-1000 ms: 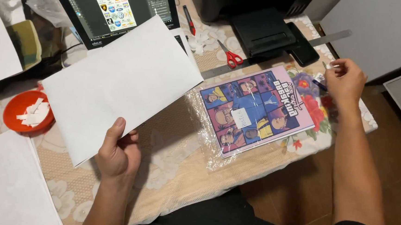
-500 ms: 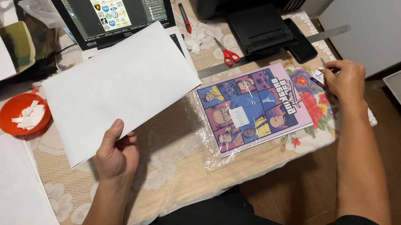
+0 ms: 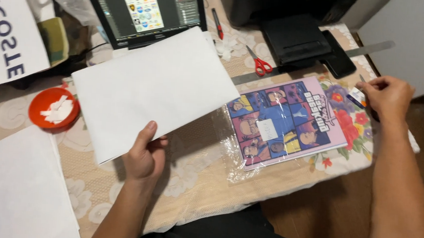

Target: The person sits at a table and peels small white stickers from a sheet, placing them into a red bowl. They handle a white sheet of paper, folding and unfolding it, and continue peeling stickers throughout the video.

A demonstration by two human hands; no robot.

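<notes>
A lace-clothed desk (image 3: 188, 181) fills my view. My left hand (image 3: 143, 156) pinches a white sheet (image 3: 155, 88) at its near edge, long axis toward two o'clock. My right hand (image 3: 387, 95), at three o'clock, has fingers closed on a small knife (image 3: 359, 96) beside the wrapped poster (image 3: 285, 121).

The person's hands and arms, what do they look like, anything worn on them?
Both are bare. The left hand and its forearm show no sleeve, glove, watch or ring. The right hand and its long forearm are likewise uncovered, with no band or jewellery in view. The fingers carry nothing. A dark garment shows only at the bottom edge, near the body.
</notes>
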